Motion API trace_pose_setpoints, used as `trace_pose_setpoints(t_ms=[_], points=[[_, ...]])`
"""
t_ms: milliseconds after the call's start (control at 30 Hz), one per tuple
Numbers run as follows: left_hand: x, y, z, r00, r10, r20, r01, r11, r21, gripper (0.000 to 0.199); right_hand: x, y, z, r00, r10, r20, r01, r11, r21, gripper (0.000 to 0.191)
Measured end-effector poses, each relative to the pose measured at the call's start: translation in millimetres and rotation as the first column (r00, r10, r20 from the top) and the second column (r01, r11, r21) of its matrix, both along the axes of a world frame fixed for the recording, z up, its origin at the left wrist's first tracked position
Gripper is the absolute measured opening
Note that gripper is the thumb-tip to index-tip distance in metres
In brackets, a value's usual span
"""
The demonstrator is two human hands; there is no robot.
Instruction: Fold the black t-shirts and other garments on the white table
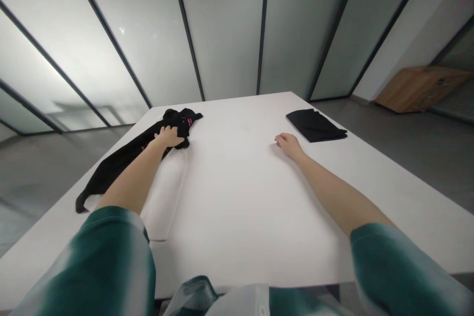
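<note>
Reaching forward over the white table (229, 177), the person lays the left hand (168, 137) on a black garment with pink print (129, 155), which stretches lengthwise along the table's left side, its far end bunched. That hand is palm down with the fingers somewhat spread; whether they pinch any fabric cannot be told from this angle. A long white cloth (163, 202) lies partly beneath the garment and runs toward the near edge. The right hand (289, 145) rests at the tabletop, fingers loosely half curled around nothing visible, just beside a folded black cloth (314, 126) near the right edge and apart from it. Green-and-white sleeves (111, 256) end around the elbows. Beyond the table stands a frosted glass partition (225, 24), with a wooden cabinet (414, 90) at far right.
</note>
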State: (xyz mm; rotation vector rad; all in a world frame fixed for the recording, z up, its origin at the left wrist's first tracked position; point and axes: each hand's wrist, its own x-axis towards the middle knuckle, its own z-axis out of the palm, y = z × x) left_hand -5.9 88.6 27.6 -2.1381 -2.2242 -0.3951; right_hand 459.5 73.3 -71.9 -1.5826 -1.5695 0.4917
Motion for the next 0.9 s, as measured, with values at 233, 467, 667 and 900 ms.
trace_pose_setpoints(t_ms=[233, 467, 667, 900], points=[[121, -14, -42.4, 0.963, -0.27, 0.007, 0.267, 0.948, -0.175, 0.065, 17, 9, 12.8, 0.923, -0.343, 0.171, 0.333, 0.939, 0.089, 0.031], [174, -31, -94.1, 0.944, -0.327, 0.046, 0.33, 0.941, -0.077, 0.048, 89, 16, 13.0, 0.748, -0.416, 0.517, 0.522, 0.85, -0.071, 0.056], [171, -30, -97.2, 0.932, -0.359, 0.045, 0.36, 0.933, -0.024, 0.046, 64, 11, 11.1, 0.78, -0.269, 0.566, 0.407, 0.904, -0.132, 0.048], [175, -44, -93.9, 0.831, -0.548, 0.091, 0.542, 0.836, 0.086, 0.086, -65, -10, 8.5, 0.9, 0.436, -0.018, -0.437, 0.897, -0.067, 0.033]])
